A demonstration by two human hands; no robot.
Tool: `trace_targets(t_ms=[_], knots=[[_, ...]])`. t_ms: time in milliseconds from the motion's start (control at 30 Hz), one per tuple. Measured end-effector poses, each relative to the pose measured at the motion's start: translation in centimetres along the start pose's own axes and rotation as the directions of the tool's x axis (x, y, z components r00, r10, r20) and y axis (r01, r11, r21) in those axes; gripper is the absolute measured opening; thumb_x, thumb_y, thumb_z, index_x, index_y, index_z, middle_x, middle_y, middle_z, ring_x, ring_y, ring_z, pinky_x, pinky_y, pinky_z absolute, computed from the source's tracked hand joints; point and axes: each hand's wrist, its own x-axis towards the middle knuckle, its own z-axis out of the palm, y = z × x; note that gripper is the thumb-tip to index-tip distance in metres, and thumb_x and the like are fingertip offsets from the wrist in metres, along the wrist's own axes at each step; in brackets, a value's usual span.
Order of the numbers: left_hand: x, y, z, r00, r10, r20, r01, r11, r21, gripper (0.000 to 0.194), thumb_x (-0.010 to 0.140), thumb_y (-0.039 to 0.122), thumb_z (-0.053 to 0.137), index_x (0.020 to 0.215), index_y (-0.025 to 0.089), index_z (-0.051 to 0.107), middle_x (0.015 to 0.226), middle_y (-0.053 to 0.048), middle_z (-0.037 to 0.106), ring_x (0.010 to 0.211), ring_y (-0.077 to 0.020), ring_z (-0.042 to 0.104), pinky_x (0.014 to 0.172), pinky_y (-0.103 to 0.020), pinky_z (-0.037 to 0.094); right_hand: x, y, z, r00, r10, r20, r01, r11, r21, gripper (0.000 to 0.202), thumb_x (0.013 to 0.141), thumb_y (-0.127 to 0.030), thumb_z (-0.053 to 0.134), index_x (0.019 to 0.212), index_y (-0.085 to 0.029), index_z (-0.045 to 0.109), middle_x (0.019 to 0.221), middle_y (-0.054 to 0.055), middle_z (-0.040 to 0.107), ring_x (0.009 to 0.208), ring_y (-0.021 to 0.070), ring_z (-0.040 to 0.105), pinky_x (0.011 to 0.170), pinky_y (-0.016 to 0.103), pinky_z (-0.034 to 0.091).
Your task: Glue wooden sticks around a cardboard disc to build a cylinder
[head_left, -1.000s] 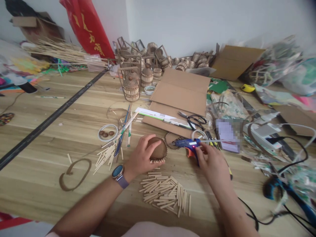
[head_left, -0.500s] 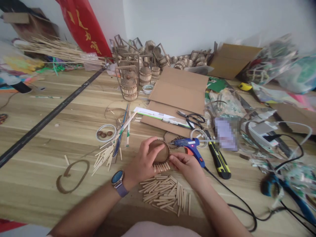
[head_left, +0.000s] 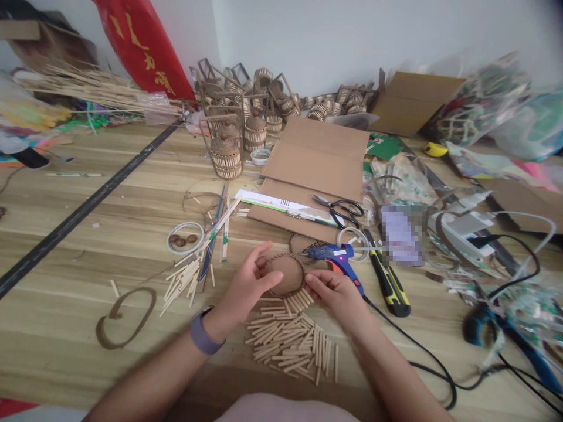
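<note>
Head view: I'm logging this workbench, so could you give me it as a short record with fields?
left hand: holds round brown piece edged with short pale sticks
right hand: fingertips at its right edge
tools: blue glue gun, red light showing; black-and-yellow utility knife
nearest the person: pile of loose pale wooden sticks

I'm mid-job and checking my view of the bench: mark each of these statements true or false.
1. The left hand holds the round brown piece. True.
2. The right hand grips the glue gun. False: the gun lies on the table, and that hand's fingers are at the round piece's right edge.
3. The yellow-and-black cutter lies right of the glue gun. True.
4. The white ring at left encloses nothing. False: small brown discs lie inside it.
</note>
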Motion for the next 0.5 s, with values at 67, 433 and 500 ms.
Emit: trace_targets(t_ms=[67, 433, 500], knots=[[0.0, 0.3, 0.4, 0.994, -0.099, -0.041, 0.101, 0.994, 0.032, 0.055, 0.067, 0.029, 0.075, 0.118, 0.013, 0.062, 0.107, -0.012, 0.072, 0.101, -0.0286, 0.066, 0.086, -0.037, 0.052, -0.1, 0.0, 0.2, 1.0, -0.011, 0.0, 0.011, 1.0, -0.026, 0.048, 0.07, -0.066, 0.065, 0.063, -0.019, 0.064, 0.054, -0.002, 0.054, 0.049, 0.0106, 0.038, 0.048, 0.025, 0.029], [-0.8, -0.7, 1.8, 0.974, -0.07, -0.214, 0.111, 0.977, 0.185, 0.027, 0.067, 0.033, 0.076, 0.086, 0.014, 0.074, 0.088, -0.008, 0.077, 0.086, -0.0273, 0.07, 0.073, -0.032, 0.053, -0.6, -0.7, 0.9, 0.994, -0.104, 0.032, 0.108, 0.98, -0.166, 0.045, 0.077, -0.059, 0.057, 0.055, -0.02, 0.056, 0.051, -0.003, 0.045, 0.05, 0.0113, 0.037, 0.048, 0.025, 0.029], [-1.0, -0.6, 1.9, 0.974, -0.045, -0.223, 0.094, 0.971, 0.218, 0.025, 0.068, 0.032, 0.075, 0.085, 0.015, 0.074, 0.088, -0.007, 0.077, 0.087, -0.027, 0.07, 0.072, -0.031, 0.053, -0.7, -0.7, 1.0, 0.994, -0.102, 0.029, 0.105, 0.98, -0.168, 0.045, 0.078, -0.059, 0.058, 0.056, -0.02, 0.056, 0.051, -0.003, 0.046, 0.05, 0.0113, 0.037, 0.048, 0.025, 0.029]])
